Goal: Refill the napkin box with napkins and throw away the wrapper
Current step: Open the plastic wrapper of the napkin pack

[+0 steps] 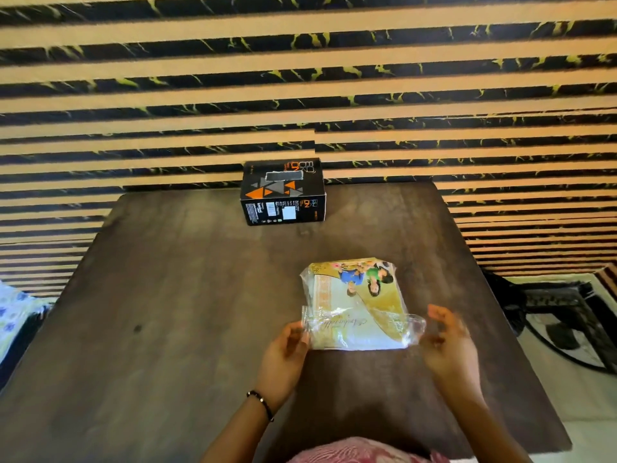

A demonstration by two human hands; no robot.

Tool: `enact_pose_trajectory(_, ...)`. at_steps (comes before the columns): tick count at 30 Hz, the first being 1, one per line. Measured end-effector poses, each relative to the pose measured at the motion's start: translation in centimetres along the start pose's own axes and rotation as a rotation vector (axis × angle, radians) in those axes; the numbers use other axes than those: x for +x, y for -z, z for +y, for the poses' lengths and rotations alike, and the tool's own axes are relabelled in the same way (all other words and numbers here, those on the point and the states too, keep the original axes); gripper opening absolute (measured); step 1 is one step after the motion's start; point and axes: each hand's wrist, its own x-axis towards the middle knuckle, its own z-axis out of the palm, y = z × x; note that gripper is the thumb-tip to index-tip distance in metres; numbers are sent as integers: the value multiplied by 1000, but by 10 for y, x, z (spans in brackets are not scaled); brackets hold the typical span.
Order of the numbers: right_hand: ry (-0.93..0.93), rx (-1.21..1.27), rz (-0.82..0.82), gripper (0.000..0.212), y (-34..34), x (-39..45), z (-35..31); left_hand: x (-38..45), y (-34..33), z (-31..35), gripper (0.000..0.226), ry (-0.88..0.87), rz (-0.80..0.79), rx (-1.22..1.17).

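Note:
A pack of napkins in a clear plastic wrapper with a yellow printed picture lies flat on the dark wooden table, right of the middle. My left hand touches the wrapper's near left corner, fingers pinching the loose plastic. My right hand hovers at the near right corner with fingers spread, blurred, just beside the crumpled plastic edge. A black napkin box with orange triangles and a slot on top stands at the table's far edge against the wall.
A striped black and tan wall rises behind the table. A black metal stand sits on the floor at the right. Patterned blue fabric shows at the left edge.

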Motion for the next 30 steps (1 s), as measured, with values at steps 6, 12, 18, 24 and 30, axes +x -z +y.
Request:
enact_pose_trajectory(6,206,-130,-115,26,-22,19,-34,-5,0,4,14,-28,-75,-52)
enact_pose_trajectory(12,142,-563,-344,41,-53,30,-43,-13,6,-3,7,-35,-123,8)
enact_pose_trajectory(18,94,-569,-284,37,-60,32,-45,3,18,6,40,-136,-153,252)
enact_pose_trajectory(24,123,-598,-301,26,-62,40,-46,35,10,36,76,-424,-297,559)
enact_pose_trajectory(30,72,-420,-325,16,-61,48,-42,48,-11,26,88,-361,-399,819)
